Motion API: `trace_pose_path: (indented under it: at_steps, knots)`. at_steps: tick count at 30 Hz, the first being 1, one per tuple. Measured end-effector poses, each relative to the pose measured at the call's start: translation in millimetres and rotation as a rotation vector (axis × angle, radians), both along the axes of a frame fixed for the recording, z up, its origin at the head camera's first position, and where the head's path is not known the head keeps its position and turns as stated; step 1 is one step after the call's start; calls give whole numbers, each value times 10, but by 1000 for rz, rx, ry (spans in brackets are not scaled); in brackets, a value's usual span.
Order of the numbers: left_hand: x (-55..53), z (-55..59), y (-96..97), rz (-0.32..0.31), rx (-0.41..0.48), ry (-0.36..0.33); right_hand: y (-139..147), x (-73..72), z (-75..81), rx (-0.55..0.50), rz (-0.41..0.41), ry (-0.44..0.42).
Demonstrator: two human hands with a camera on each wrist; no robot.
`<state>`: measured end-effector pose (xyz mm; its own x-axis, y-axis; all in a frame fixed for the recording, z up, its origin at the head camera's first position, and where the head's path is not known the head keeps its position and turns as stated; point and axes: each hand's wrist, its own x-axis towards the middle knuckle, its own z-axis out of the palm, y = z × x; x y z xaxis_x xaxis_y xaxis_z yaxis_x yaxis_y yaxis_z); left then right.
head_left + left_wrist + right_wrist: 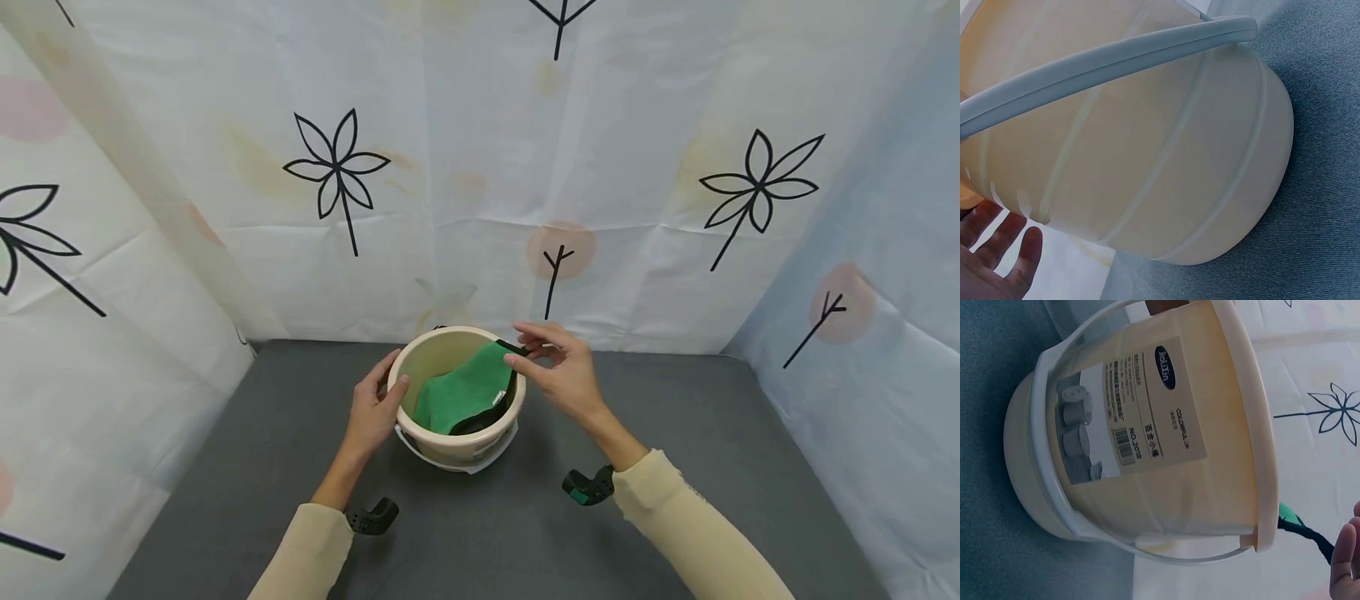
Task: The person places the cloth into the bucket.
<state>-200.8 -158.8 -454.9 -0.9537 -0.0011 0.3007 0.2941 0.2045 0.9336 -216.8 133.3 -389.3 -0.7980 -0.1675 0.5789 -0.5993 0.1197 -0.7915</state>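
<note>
A cream plastic bucket (429,435) stands upright on the table. My left hand (372,410) holds its left rim, thumb over the edge and fingers along the outside wall. Inside lies a green cloth item (465,385) with black edging and a small white tag; its exact kind cannot be told. At the bucket's right rim, my right hand (564,371) pinches the black edging between thumb and fingers. The right wrist view shows this black strip (1310,533) stretched from the rim to the right hand (1346,559). The bucket's bottom inside is mostly hidden by the cloth.
The bucket's pale handle (1110,62) hangs down at its front. A printed label (1129,412) is on the bucket's outer wall. Dark grey covering (480,533) spreads over the table. White patterned curtains (465,167) enclose the back and sides.
</note>
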Motion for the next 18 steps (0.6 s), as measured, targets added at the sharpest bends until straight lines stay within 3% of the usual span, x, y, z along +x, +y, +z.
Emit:
trace_pose_path:
  at_steps: [7,13,18]
  knots:
    - [4,-5,-3,1,1,-11,34,-72,-58,42,-96,-55]
    - [-4,-18,0,6,-2,2,27,-138,-116,195,-168,-104]
    - [-12,-25,-2,3,-4,5,10,-159,-136,305,-183,-174]
